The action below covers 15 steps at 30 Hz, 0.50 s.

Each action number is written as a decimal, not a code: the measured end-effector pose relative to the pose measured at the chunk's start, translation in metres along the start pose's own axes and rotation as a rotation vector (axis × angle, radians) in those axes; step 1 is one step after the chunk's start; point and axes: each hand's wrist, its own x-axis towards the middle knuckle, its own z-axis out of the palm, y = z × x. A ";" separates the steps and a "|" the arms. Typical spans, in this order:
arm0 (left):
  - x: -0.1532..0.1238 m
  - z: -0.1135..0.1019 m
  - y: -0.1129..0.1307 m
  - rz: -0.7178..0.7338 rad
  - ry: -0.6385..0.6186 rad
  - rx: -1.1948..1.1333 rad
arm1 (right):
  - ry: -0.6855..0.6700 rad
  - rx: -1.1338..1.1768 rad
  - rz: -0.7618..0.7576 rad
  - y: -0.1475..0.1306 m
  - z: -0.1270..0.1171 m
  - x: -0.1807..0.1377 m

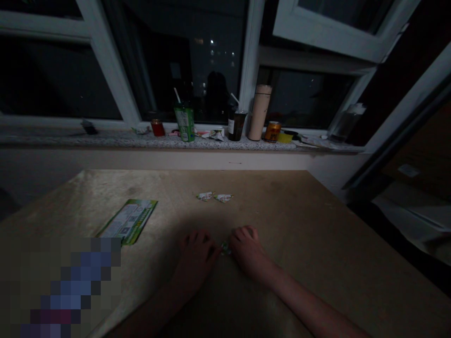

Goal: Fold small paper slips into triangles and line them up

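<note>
A small green-and-white wrapped candy (226, 248) lies between my two hands, low over the brown table (299, 225). My left hand (197, 253) has its fingers curled down, the fingertips at the candy's left end. From the other side, my right hand (248, 251) closes on its right end with bent fingers. Parts of the candy are hidden behind the fingers. Farther up the table lie two similar wrapped candies, a left one (205, 196) and a right one (223, 198), side by side. To the left of my hands rests a green printed bag (132, 220).
Along the stone windowsill (211, 144) stand a red jar (157, 127), a green cup (185, 123), a dark cup (236, 125), a pink thermos (260, 112) and an orange can (272, 132). A clear bottle (347, 123) stands farther right. Pixelation covers the lower left.
</note>
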 end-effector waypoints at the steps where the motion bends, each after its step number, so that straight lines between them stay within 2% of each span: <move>1: 0.000 -0.001 0.001 0.002 -0.002 0.029 | -0.004 -0.024 -0.007 -0.001 0.000 0.000; 8: -0.004 0.000 0.017 0.028 0.015 0.186 | -0.016 -0.102 -0.033 -0.004 -0.001 0.001; 13: -0.038 0.015 0.040 0.230 0.019 0.122 | -0.042 -0.068 -0.062 -0.002 -0.002 0.002; 15: -0.053 0.023 0.044 0.258 0.006 0.117 | -0.047 -0.101 -0.073 -0.001 -0.001 0.003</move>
